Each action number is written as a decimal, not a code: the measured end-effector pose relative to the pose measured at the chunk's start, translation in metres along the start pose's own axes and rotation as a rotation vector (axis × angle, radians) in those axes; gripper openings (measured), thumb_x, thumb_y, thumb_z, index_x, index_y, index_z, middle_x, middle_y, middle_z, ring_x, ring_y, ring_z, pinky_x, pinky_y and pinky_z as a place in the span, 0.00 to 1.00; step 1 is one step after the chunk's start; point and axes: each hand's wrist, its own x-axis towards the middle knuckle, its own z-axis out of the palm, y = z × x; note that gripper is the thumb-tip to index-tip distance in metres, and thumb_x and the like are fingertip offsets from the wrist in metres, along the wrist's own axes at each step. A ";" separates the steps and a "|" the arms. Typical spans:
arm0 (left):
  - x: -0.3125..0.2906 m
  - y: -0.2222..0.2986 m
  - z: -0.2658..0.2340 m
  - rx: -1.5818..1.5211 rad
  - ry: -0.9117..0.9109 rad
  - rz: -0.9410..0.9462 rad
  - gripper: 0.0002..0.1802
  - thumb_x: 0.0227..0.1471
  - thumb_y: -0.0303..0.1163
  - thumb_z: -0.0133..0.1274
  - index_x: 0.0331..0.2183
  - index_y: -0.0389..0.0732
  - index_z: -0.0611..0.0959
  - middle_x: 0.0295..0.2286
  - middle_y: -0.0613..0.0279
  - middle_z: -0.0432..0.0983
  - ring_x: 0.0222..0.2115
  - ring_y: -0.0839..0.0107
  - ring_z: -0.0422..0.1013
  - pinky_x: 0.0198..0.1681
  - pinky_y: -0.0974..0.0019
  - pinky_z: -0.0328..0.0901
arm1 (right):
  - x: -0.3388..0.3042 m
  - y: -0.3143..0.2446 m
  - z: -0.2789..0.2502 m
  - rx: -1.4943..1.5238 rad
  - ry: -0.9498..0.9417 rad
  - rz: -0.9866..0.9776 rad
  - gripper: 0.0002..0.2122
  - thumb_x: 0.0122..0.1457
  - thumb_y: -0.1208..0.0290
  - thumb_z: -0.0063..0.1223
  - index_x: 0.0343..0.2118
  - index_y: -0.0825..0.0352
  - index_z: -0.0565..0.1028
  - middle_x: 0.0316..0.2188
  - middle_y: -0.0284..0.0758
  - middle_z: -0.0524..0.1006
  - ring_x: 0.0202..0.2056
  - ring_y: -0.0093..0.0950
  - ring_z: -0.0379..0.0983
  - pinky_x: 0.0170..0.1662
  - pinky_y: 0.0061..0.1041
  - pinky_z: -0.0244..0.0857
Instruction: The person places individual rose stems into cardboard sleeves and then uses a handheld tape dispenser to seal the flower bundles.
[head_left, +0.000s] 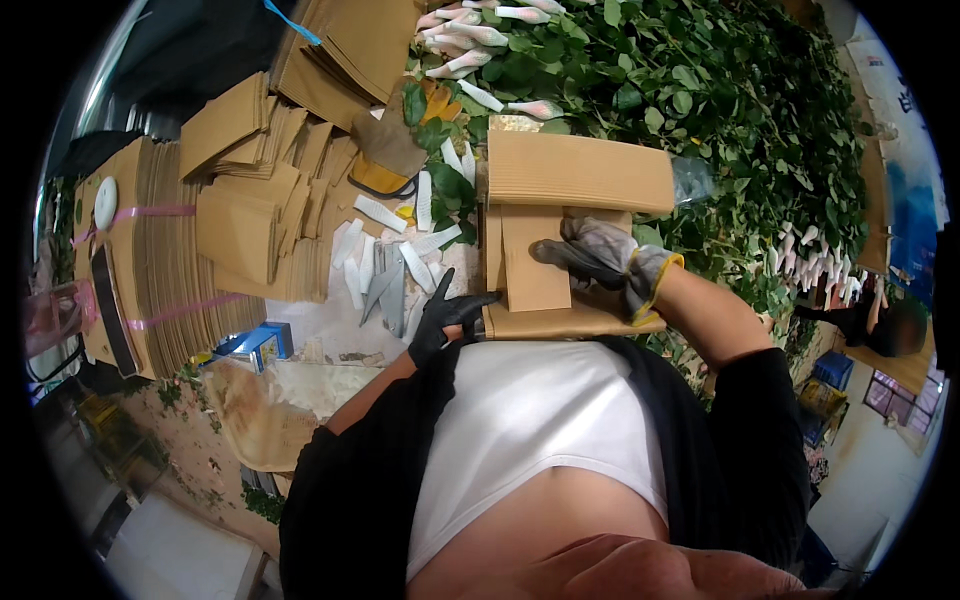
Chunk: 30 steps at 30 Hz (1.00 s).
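Observation:
My left hand (440,320), in a black glove, is beside the left edge of the cardboard with its fingers apart, one finger reaching onto that edge. A grey glove with a yellow cuff covers my right hand (605,255). It lies with its fingers stretched over a narrow flat cardboard piece (535,280), touching it. Under this piece is a larger folded brown cardboard sheet (580,322), its near edge close to my body. A corrugated cardboard flap (580,172) stands at its far side. Neither hand visibly grips anything.
Stacks of cut cardboard (170,240) stand at the left, tied with pink straps. White mesh sleeves (380,212) are scattered near my left hand. Leafy green stems (730,100) fill the far right, with flower heads in white netting (470,35). A co-worker (890,325) is at the far right.

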 end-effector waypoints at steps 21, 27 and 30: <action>0.120 0.062 -0.055 0.458 -0.267 0.298 0.54 0.30 0.46 0.66 0.58 0.37 0.61 0.57 0.37 0.50 0.57 0.41 0.51 0.60 0.49 0.51 | -0.037 -0.033 0.000 -0.806 0.166 -0.377 0.12 0.50 0.65 0.53 0.24 0.72 0.77 0.25 0.45 0.77 0.30 0.41 0.74 0.33 0.35 0.68; 0.122 0.067 -0.047 0.599 -0.243 0.285 0.36 0.39 0.27 0.46 0.55 0.31 0.65 0.56 0.40 0.55 0.55 0.46 0.57 0.59 0.53 0.53 | 0.019 -0.007 0.023 -0.907 0.070 -0.462 0.08 0.49 0.69 0.51 0.27 0.64 0.80 0.29 0.39 0.80 0.34 0.34 0.77 0.34 0.31 0.71; 0.104 0.075 -0.042 0.562 -0.438 0.105 0.27 0.46 0.30 0.48 0.50 0.32 0.71 0.55 0.47 0.60 0.56 0.52 0.57 0.59 0.55 0.54 | -0.022 -0.016 -0.050 -0.715 0.718 -0.601 0.06 0.52 0.72 0.49 0.31 0.61 0.78 0.25 0.37 0.77 0.25 0.33 0.74 0.27 0.31 0.68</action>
